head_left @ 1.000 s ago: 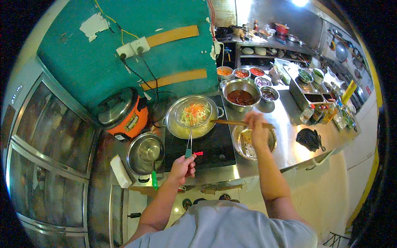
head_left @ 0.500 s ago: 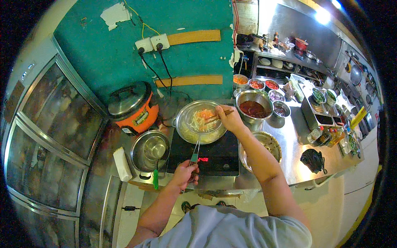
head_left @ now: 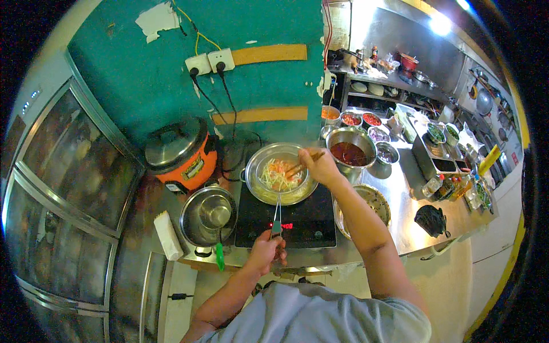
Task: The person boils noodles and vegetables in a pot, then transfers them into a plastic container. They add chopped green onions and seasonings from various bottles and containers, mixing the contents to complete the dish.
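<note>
My left hand (head_left: 264, 253) is closed round the grey-green handle of a strainer (head_left: 256, 166), in front of the cooktop. The strainer's bowl sits over a metal pot (head_left: 303, 194) holding pale liquid, on a black induction cooktop (head_left: 314, 224) with a lit red display. Pale and orange vegetable shreds (head_left: 280, 175) lie in the strainer. Chopsticks (head_left: 294, 171) are gripped in my right hand (head_left: 319, 167), which hangs above the pot's right side. Their tips reach into the shreds.
At left stand an orange rice cooker (head_left: 197, 168) and a steel pot (head_left: 189, 231) with a green-handled ladle (head_left: 219, 257). On the right are a pot of red-brown sauce (head_left: 346, 153), a metal basin (head_left: 382, 201), several bowls of chopped ingredients, bottles (head_left: 433, 186) and a black bag (head_left: 430, 220).
The orange shreds, clumped on top before, now lie spread among the pale ones. My left hand and the strainer handle have shifted slightly right. My right hand stays over the strainer with the chopsticks.
</note>
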The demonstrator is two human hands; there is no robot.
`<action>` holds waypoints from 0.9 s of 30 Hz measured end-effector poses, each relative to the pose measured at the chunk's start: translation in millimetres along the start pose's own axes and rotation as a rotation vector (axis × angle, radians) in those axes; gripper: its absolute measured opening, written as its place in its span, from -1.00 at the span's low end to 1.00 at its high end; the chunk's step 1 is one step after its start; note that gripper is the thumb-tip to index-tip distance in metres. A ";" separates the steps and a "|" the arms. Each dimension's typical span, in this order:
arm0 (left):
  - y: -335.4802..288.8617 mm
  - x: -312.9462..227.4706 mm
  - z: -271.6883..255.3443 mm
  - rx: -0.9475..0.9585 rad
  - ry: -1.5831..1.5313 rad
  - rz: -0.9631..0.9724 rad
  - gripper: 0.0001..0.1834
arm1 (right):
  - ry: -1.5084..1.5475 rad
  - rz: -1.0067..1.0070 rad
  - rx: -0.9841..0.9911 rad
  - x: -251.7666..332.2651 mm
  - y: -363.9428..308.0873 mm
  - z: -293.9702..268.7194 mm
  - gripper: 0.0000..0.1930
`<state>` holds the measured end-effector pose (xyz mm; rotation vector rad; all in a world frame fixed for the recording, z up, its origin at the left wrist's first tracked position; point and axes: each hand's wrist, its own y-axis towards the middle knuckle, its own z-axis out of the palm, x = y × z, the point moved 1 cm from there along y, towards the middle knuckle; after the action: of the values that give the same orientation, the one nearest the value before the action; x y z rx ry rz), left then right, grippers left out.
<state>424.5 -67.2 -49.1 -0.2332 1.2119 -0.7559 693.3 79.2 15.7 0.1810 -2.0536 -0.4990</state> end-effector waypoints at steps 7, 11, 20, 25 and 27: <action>6.8 4.5 -5.9 0.047 -0.027 -0.006 -0.83 | 0.091 0.120 0.032 -2.7 0.8 -2.2 -0.66; 10.8 6.5 -8.2 0.071 -0.033 0.002 -0.81 | 0.208 -0.004 -0.073 -2.7 1.1 -10.8 -0.62; 7.1 4.9 -3.2 0.029 -0.004 -0.009 -0.78 | 0.253 0.151 -0.148 -29.1 -9.4 -6.2 -0.65; 9.1 7.8 -1.2 0.055 -0.017 0.010 -0.75 | 0.078 -0.273 0.079 -22.4 1.1 28.1 -0.63; 9.6 6.9 -2.3 0.071 -0.031 0.019 -0.77 | 0.171 -0.009 -0.009 -20.9 5.2 23.2 -0.62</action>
<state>427.2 -64.0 -60.4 -0.1744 1.1547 -0.7746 684.5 97.1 -9.0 0.2196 -1.8847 -0.4814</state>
